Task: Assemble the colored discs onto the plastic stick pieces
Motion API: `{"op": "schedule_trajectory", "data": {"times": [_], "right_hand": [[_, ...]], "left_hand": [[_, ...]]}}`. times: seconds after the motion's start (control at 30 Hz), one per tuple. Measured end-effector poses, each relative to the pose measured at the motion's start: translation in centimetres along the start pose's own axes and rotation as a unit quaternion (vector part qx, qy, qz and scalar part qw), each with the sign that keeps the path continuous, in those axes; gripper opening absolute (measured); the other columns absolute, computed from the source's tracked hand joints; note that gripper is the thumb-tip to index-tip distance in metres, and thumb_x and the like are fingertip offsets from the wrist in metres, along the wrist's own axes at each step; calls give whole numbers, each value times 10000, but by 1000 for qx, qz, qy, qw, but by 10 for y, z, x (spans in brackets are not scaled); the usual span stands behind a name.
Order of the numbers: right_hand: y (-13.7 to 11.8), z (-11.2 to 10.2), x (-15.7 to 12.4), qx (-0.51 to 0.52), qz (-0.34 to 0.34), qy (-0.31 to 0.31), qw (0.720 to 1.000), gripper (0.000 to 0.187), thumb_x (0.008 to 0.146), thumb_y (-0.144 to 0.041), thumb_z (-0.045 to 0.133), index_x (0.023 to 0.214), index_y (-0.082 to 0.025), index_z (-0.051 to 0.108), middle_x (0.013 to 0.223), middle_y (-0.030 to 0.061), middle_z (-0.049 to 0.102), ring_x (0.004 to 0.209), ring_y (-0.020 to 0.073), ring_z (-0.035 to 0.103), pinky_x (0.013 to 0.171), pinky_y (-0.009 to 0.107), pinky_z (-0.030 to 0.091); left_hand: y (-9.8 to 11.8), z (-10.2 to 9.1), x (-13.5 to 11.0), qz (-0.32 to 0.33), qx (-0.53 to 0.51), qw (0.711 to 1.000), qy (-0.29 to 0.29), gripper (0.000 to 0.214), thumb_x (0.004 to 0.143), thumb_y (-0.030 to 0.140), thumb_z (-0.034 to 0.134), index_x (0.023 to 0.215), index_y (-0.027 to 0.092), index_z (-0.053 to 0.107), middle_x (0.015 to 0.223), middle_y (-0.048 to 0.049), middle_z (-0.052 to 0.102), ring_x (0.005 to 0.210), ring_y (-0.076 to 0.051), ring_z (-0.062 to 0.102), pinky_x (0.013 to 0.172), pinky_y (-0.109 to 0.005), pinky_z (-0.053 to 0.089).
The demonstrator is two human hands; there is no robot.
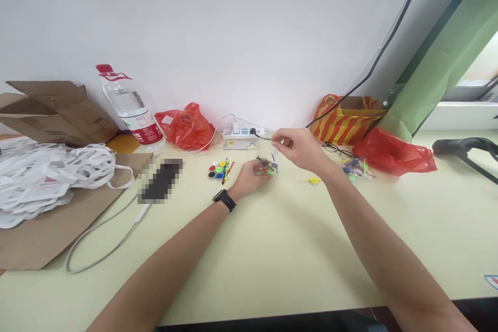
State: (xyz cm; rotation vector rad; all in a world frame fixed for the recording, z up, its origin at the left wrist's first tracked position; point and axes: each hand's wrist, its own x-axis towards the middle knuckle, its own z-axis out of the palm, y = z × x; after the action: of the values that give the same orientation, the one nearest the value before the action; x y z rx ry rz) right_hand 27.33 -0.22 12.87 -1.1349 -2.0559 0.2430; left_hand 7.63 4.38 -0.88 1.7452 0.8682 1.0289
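Observation:
My left hand (252, 178), a black watch (224, 199) at its wrist, rests on the table with fingers curled round a cluster of small coloured plastic pieces (268, 167). Green, blue and dark bits show there; the fingers hide part of it. Above and to the right, my right hand (299, 148) is raised with thumb and forefinger pinched together. What lies in that pinch I cannot make out; a dark cord passes behind the fingertips. Left of my left hand lie small coloured discs (220, 170) and thin coloured sticks (227, 170). A yellow piece (313, 181) lies below my right hand.
A power strip (241, 132) stands by the wall, with a red bag (187, 127) and large bottle (134, 114) to its left. A phone (161, 181) on a cable lies left. Small packets (358, 167), glasses (337, 150) and another red bag (397, 153) lie right.

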Motion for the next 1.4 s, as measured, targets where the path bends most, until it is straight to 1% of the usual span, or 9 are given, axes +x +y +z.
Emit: {"op": "schedule_trajectory", "data": {"times": [0.17, 0.27, 0.43, 0.53, 0.97, 1.07, 1.2, 1.3, 1.4], "right_hand": [[15, -14, 2, -45, 13, 24, 999, 167, 952, -309, 599, 971, -206, 730, 921, 37, 772, 666, 162, 627, 671, 298, 464], [42, -35, -2, -105, 75, 31, 991, 167, 926, -310, 608, 900, -200, 731, 840, 45, 757, 680, 182, 633, 666, 311, 451], [97, -45, -20, -86, 191, -289, 934, 191, 761, -377, 781, 869, -220, 800, 949, 60, 798, 830, 239, 717, 718, 315, 514], [116, -29, -24, -64, 214, -396, 891, 250, 644, -373, 838, 846, -228, 824, 944, 48, 811, 871, 255, 728, 744, 307, 526], [120, -14, -21, -47, 214, -475, 852, 272, 604, -319, 798, 850, -204, 813, 863, 32, 792, 804, 226, 698, 686, 281, 490], [112, -20, -19, -20, 207, -408, 889, 221, 656, -354, 794, 803, -189, 783, 816, 37, 774, 788, 219, 692, 696, 290, 499], [78, -38, -10, 177, 147, -169, 958, 302, 775, -475, 795, 868, -197, 723, 867, 49, 764, 799, 190, 696, 766, 323, 552], [43, -44, -2, 258, 83, 65, 960, 323, 773, -480, 841, 870, -225, 667, 817, 24, 732, 754, 184, 687, 726, 338, 569], [14, -37, 2, 257, 30, 151, 954, 290, 818, -456, 823, 889, -236, 648, 863, 32, 730, 795, 210, 710, 739, 362, 584]], "left_hand": [[4, -1, 0, 0, 1, 1000, -14, 339, 751, 318, 894, 1012, 141, 769, 1151, -147, 785, 994, -290, 761, 894, -417, 605], [7, 0, 0, -1, -6, 999, 32, 394, 735, 357, 907, 1025, 128, 771, 1161, -152, 777, 972, -268, 752, 830, -369, 612], [13, 1, -2, -43, -31, 998, 25, 566, 674, 412, 947, 1122, 126, 755, 984, -126, 787, 787, -217, 723, 566, -259, 542], [15, 1, -3, -51, -16, 999, 1, 520, 699, 454, 927, 1065, 120, 768, 906, -113, 779, 681, -184, 680, 492, -243, 489], [15, 0, -3, -41, 5, 999, -5, 433, 723, 478, 904, 950, 127, 792, 996, -120, 784, 705, -185, 678, 510, -258, 497], [15, 0, -3, -32, 1, 999, -1, 417, 724, 459, 908, 951, 126, 802, 995, -128, 792, 761, -211, 704, 602, -291, 553], [16, 1, -2, -9, -9, 1000, -6, 448, 703, 424, 929, 1017, 134, 796, 1005, -122, 802, 896, -246, 741, 800, -344, 593], [16, 3, -2, -16, -13, 1000, -6, 486, 718, 437, 923, 1072, 140, 774, 979, -111, 806, 875, -236, 750, 811, -338, 585], [16, 5, -3, -22, -18, 1000, 2, 494, 736, 451, 914, 1094, 149, 757, 949, -99, 807, 845, -229, 753, 778, -321, 578]]}}
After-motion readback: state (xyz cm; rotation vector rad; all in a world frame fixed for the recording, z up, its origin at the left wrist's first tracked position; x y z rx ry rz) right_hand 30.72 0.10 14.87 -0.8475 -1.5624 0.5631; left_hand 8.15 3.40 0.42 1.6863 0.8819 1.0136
